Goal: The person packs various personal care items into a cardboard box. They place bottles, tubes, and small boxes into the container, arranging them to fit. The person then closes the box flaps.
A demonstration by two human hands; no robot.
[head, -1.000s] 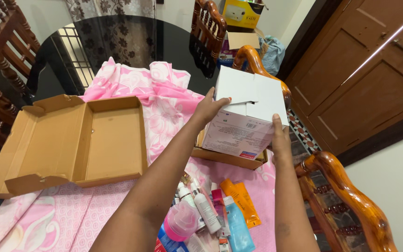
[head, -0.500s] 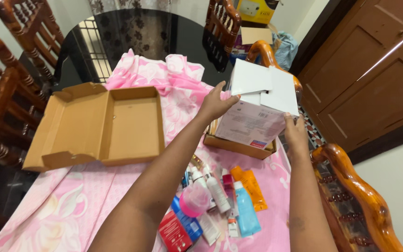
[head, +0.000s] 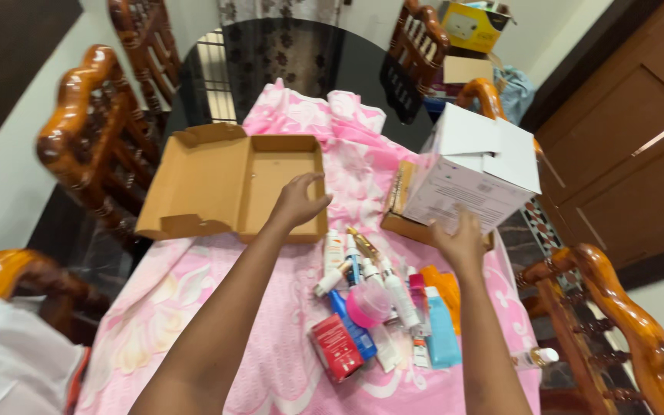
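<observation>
The left hand hangs over the near right corner of the open cardboard box, fingers loosely curled and holding nothing; whether it touches the box rim cannot be told. The box lies flat on the pink flowered cloth that covers the bench, its lid flaps spread to the left and its inside bare.

The right hand rests with open fingers against the lower front of the white carton. The palm faces away, so it is hard to say whether it grips the carton or only presses on it. The carton stands tilted on a shallow brown tray, most of which it hides.

Between the two forearms lies a heap of toiletries: a red packet, a pink round lid, a light blue tube, an orange tube partly covered by the right wrist, and several white tubes that overlap too closely to count. A small bottle lies at the cloth's right edge.

Carved wooden chairs ring the bench, each cut off by the frame. A white sleeve fills the lower left corner. A yellow box sits blurred in the far background, beside the wooden doors.
</observation>
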